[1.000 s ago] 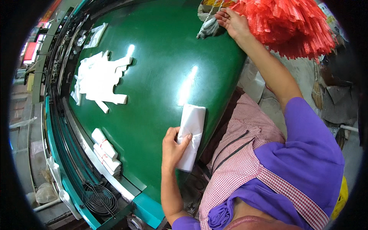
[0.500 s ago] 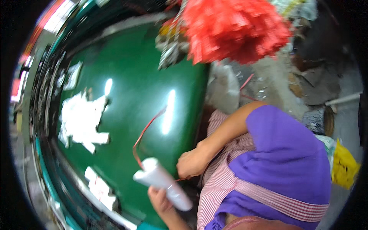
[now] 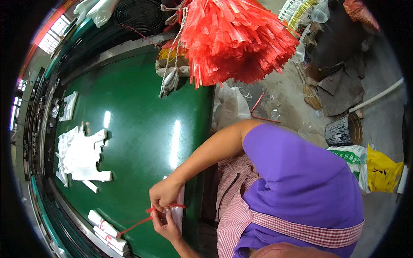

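Note:
At the near part of the green table, both hands meet over a white plastic roll (image 3: 177,217), mostly hidden beneath them. My right hand (image 3: 165,191) is closed on a red plastic strip (image 3: 137,225), its fingers bent downward. Just below it, my left hand (image 3: 167,227) pinches the same strip between thumb and fingers against the roll. One length of the strip trails to the lower left, towards white rolled bundles (image 3: 111,236) bound with red strips. A short end sticks out to the right of the fingers.
A loose pile of white plastic bags (image 3: 84,152) lies on the green table (image 3: 137,112). A big bunch of red strips (image 3: 236,41) hangs at the top. Right of the table are a bucket (image 3: 344,131), a yellow bag (image 3: 383,172) and a broom (image 3: 311,96).
The roll has gone from being held up by my left hand to down at the table's edge. My right hand has come left to join it, and both now grip the strip.

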`<state>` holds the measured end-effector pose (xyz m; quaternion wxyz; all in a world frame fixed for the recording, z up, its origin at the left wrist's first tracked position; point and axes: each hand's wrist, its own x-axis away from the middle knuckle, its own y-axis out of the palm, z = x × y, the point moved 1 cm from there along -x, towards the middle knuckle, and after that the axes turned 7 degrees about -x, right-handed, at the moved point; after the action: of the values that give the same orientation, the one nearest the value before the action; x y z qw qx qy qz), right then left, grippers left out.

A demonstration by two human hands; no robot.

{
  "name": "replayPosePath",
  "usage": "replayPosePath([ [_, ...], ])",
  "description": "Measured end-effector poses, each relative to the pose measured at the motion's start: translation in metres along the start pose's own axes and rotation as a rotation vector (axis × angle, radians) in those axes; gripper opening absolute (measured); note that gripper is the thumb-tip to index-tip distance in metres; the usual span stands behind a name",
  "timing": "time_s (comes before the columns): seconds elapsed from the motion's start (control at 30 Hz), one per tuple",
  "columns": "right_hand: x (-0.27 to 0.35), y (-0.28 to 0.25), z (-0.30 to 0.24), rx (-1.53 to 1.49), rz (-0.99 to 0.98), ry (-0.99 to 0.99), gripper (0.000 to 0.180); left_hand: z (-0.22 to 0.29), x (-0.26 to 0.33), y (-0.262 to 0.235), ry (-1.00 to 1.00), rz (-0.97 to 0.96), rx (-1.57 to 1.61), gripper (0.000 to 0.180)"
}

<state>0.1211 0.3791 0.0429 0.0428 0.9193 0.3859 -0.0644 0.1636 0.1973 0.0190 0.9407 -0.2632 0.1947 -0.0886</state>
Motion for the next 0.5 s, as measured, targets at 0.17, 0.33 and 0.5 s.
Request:
replayPosePath([
  [0.17, 0.017, 0.024, -0.002, 0.929, -0.031, -0.362, 0.012, -0.008, 0.003, -0.016, -0.354, 0.029, 0.373, 0.011],
  [0.33, 0.028, 0.037, -0.029, 0.864, -0.047, -0.484, 0.012, -0.004, -0.003, -0.01, -0.224, -0.018, 0.188, 0.006],
  [0.5, -0.008, 0.007, -0.003, -0.425, 0.089, 0.197, 0.026, -0.009, 0.006, -0.009, -0.157, 0.008, 0.3, 0.011],
])
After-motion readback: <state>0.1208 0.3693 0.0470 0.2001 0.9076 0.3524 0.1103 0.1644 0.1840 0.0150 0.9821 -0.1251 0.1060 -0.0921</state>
